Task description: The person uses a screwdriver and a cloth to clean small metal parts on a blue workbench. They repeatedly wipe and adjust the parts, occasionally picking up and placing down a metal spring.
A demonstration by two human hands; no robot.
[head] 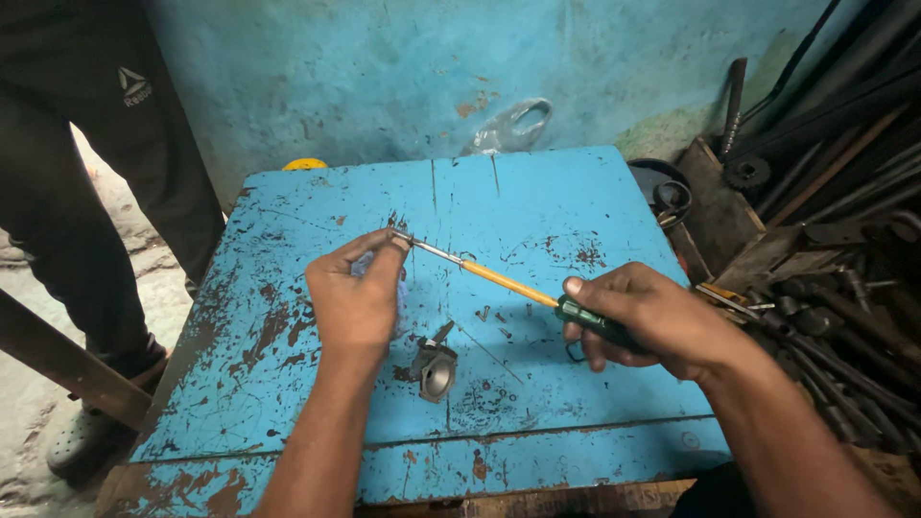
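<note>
Gripping a screwdriver [508, 283] handle, right hand [652, 321] closed, left hand [357, 297] pinched its tip, metal part [434, 367] just below on desk [288, 384].

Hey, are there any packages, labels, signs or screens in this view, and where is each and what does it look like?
Plastic bag: crumpled, clear-grey, against the blue wall behind the table.
Logo: small white mark on a bystander's dark clothing, top left.
No signs or screens.
</note>
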